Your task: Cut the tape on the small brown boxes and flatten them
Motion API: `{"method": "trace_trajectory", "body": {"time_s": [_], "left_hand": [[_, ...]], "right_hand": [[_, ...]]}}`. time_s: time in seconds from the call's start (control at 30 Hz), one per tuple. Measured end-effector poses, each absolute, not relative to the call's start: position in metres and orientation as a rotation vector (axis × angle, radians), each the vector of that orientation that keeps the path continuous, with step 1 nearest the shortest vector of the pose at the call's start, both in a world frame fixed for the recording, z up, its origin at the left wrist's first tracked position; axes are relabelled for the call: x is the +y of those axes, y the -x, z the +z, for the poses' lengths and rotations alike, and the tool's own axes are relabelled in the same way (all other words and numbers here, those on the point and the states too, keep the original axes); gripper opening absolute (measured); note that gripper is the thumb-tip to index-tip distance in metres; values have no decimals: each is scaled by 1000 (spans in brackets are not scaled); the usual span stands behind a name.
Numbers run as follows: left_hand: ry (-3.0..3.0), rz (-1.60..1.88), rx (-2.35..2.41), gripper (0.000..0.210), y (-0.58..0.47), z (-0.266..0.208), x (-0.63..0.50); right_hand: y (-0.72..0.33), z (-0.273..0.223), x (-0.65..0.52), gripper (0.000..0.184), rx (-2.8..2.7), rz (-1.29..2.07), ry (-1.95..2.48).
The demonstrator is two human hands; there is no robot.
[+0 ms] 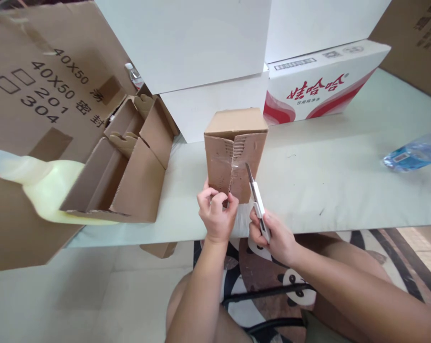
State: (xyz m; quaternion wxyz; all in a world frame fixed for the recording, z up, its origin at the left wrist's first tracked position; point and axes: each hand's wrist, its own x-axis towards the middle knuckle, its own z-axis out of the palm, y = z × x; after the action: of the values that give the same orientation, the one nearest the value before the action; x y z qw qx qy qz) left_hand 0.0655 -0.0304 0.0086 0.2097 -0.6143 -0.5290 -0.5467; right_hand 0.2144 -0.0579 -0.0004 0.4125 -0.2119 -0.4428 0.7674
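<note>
A small brown cardboard box (249, 164) stands on the table with its end flaps facing me. Clear tape lies across the ragged seam between the flaps. My left hand (217, 209) is closed on the box's lower front, its fingers curled at the seam; the exact spot under the fingertips is hidden. In my right hand (274, 236) is a white utility knife (258, 200), gripped by its handle. Its dark blade is out and points up beside the right flap. Whether the blade tip touches the cardboard, I cannot tell.
Left of the box sits an open cardboard box with dividers (140, 176), beside a pale yellow jug (54, 186). Behind are large white boxes (201, 43) and a red-and-white carton (319, 90). A clear bottle (415, 152) lies at right on the pale table (326, 181).
</note>
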Motion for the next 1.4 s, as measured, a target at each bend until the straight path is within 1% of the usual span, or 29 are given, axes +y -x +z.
{"method": "trace_trajectory", "body": {"time_s": [0.13,0.33,0.6,0.8,1.0,1.4], "left_hand": [[1692,-1513,-1493,26,-66,5,-30],[1712,-1532,-1501,25,-69,2,-30],[1717,-1527,-1515,22,-73,0,-29],[1787,-1588,-1434,22,-80,1,-29],[1790,-1628,-1437,21,-84,-1,-30],[1810,-1543,-1474,20,-86,-3,-32]], "right_hand": [[-209,-4,-63,48,-1065,2009,494],[-209,-2,-66,45,-1022,2036,513],[-210,4,-63,46,-960,2114,484],[-209,12,-61,46,-922,2035,456],[-211,18,-54,45,-913,2050,421],[-206,16,-61,47,-935,2031,437]]}}
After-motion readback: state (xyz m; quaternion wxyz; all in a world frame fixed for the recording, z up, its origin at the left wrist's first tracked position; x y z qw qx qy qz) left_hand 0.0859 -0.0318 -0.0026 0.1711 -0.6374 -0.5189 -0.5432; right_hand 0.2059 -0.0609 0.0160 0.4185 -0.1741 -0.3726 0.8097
